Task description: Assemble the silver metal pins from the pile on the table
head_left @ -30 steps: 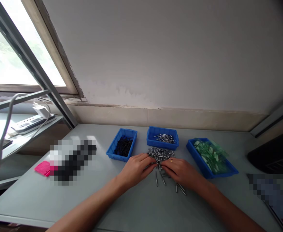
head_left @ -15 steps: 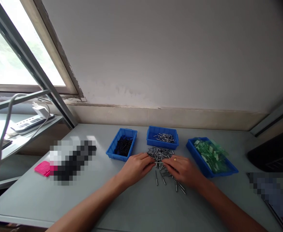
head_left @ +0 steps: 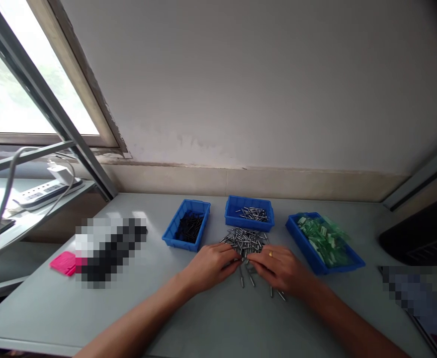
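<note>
A loose pile of silver metal pins (head_left: 245,239) lies on the grey table, with several more pins scattered toward the front. At the pile's near edge my left hand (head_left: 216,264) has its thumb and fingers pinched together, and my right hand (head_left: 278,268), wearing a ring, is pinched too. Their fingertips nearly meet over a small metal part whose shape I cannot make out. Behind the pile stands a blue tray (head_left: 249,223) with similar pins. To its left, another blue tray (head_left: 181,244) holds dark screw-like pieces.
On the right a blue tray (head_left: 326,271) holds green plastic packets. Beyond it stands a black object (head_left: 419,231). A pink item (head_left: 63,263) and a blurred dark object lie at the left. A power strip (head_left: 46,193) rests on the side shelf.
The fingertips of both hands have come closer together. The pin that spanned them earlier is now mostly hidden. The view has shifted slightly.
</note>
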Demonstrator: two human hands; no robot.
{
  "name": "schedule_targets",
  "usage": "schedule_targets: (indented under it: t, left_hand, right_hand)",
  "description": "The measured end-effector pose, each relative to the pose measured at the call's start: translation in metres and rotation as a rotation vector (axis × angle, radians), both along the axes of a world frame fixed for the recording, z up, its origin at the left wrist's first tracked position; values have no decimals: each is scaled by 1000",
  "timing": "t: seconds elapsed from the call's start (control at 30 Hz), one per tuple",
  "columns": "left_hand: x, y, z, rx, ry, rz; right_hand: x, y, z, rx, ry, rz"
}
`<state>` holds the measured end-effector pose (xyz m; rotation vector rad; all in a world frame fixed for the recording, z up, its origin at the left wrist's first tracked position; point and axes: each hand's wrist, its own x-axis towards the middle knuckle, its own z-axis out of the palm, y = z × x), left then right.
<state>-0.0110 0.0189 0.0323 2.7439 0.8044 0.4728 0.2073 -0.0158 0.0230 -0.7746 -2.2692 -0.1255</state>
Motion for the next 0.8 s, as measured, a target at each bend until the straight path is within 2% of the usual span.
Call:
schedule_targets:
  t: [0.27,0.6,0.8]
  left_hand:
    - [1,0,0,46,-30,-12]
    - [-2,1,-2,93,-293,49]
    - [-1,0,-1,117,-342,18]
  right_hand:
    - [2,1,-2,45,-7,-1]
    - [7,6,-4,4,34,-100]
    - [5,9,-10,-111,-30,-79]
